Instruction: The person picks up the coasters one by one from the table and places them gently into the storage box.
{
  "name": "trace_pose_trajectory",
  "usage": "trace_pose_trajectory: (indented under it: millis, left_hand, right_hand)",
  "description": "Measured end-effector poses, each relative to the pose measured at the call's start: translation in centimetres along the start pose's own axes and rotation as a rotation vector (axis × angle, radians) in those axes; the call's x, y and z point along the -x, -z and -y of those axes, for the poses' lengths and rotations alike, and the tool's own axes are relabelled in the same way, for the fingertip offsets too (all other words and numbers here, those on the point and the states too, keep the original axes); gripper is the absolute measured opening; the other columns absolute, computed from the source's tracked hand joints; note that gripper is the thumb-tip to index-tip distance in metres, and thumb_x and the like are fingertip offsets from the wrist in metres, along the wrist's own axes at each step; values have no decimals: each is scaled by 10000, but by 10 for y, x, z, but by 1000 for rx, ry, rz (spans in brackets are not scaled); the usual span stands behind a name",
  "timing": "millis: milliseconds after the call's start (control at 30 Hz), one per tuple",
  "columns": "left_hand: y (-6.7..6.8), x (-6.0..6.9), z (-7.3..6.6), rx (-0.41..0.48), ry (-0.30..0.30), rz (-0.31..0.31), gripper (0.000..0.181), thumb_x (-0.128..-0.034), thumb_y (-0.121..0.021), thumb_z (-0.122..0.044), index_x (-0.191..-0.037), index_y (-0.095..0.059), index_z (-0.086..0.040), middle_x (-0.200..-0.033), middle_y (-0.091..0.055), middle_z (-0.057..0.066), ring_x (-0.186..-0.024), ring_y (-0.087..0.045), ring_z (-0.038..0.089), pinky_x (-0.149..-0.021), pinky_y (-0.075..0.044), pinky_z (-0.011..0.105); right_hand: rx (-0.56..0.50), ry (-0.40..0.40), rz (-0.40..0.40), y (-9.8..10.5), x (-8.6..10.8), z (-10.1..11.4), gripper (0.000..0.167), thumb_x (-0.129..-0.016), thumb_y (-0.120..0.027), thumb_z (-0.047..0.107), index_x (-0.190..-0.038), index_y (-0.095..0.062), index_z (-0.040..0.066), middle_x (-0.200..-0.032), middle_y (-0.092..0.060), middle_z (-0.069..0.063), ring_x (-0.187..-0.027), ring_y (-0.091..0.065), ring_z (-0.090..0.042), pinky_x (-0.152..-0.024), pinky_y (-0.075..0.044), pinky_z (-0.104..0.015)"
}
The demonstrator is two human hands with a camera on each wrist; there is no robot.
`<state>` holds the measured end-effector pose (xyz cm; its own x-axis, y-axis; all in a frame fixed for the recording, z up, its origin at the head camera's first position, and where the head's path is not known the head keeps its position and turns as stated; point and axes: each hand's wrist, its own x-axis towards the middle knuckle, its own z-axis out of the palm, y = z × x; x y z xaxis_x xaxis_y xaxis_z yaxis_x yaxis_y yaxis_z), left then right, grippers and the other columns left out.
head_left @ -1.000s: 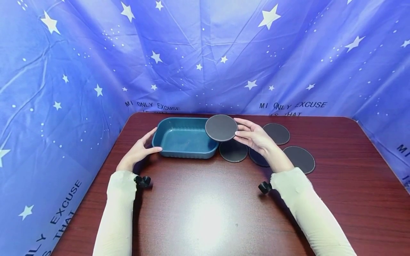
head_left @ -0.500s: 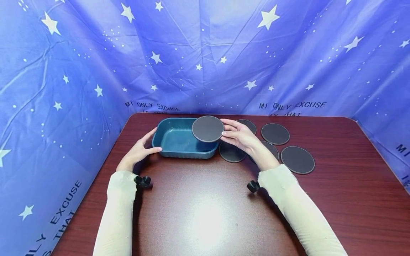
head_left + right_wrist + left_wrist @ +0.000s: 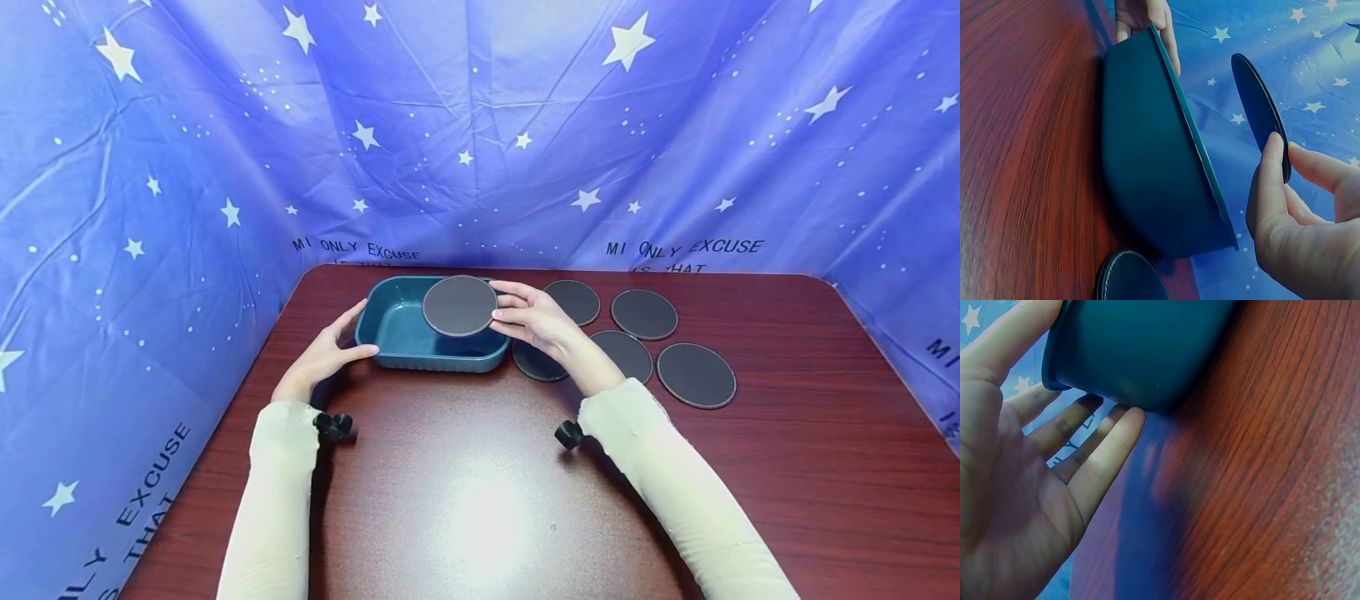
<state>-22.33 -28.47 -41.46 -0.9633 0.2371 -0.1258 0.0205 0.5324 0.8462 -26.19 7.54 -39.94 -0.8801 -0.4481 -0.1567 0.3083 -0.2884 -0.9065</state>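
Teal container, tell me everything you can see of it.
The teal container is a rounded, open-topped rectangle with a projecting rim, ribbed long sides and a glossy, plastic-looking surface. It stands upright near the far edge of the table. The left hand touches its left end; a coaster held above it hides part of its inside.

Star-printed blue cloth (image 3: 480, 192) hangs behind and on both sides of the reddish wood-grained table (image 3: 810, 467); black lettering (image 3: 685, 247) sits just beyond its far edge; glare (image 3: 483, 517) whitens its near middle.

"MI ONLY EXCUSE" on cloth (image 3: 480, 108)
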Motion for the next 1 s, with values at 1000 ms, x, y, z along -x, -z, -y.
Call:
trace_pose_trajectory:
  millis: [1000]
  left_hand:
    - [1,-16,35,-3,-22,-27,861,-926,-717,-288,-1604,-187,-307,-1652,-261,90,-1518,-243,347,-1227,-193,582]
  right_hand:
    - [84,-125,-44,-43,-46,-19,624,-922,-564,-138,-1494,-441,82,-984,-604,-11,-851,-670,-112,-832,-600,-271]
